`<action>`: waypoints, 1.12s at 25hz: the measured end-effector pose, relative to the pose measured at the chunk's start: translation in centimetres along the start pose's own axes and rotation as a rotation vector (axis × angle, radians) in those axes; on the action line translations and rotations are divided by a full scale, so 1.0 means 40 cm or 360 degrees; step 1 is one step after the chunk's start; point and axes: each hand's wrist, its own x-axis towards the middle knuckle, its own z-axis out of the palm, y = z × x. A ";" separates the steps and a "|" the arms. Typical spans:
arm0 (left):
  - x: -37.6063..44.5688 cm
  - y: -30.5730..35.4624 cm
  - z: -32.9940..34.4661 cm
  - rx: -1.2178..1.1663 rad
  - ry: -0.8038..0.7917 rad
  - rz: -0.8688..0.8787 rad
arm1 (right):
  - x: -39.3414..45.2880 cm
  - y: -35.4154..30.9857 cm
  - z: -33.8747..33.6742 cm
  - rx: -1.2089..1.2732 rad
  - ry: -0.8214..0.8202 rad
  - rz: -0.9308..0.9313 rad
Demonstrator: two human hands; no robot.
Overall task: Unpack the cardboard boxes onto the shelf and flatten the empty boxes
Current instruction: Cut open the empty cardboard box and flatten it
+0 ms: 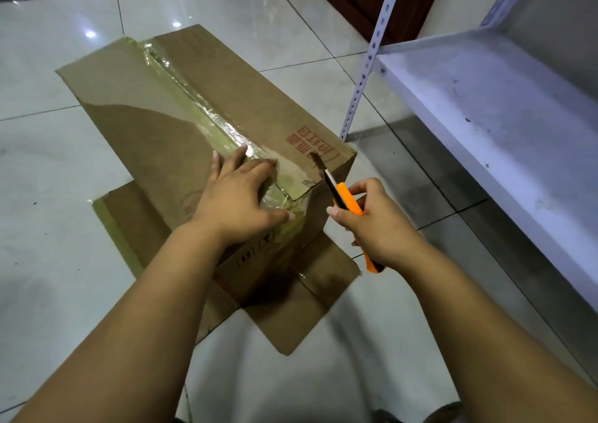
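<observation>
Gripping the knife in my right hand, left hand flat on the taped box on the floor beside the shelf, I judged shallow cuts along the tape, away from fingers, best.

Taped cardboard box lying on tiled floor beside the shelf

Its top seam is carrying glossy yellowish tape; its near-end flaps are lying spread open; the grey metal shelf is standing bare.
</observation>
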 end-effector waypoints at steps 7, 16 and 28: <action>0.008 0.001 0.016 0.0001 -0.0001 -0.0009 | -0.001 0.001 0.002 -0.0039 -0.0015 -0.0099; 0.027 0.001 0.008 -0.0274 -0.0037 -0.0174 | -0.001 -0.008 0.016 -0.0302 -0.0053 -0.0211; 0.043 0.009 -0.007 -0.0274 -0.0039 -0.0241 | -0.005 0.017 0.022 -0.0623 0.0142 -0.0304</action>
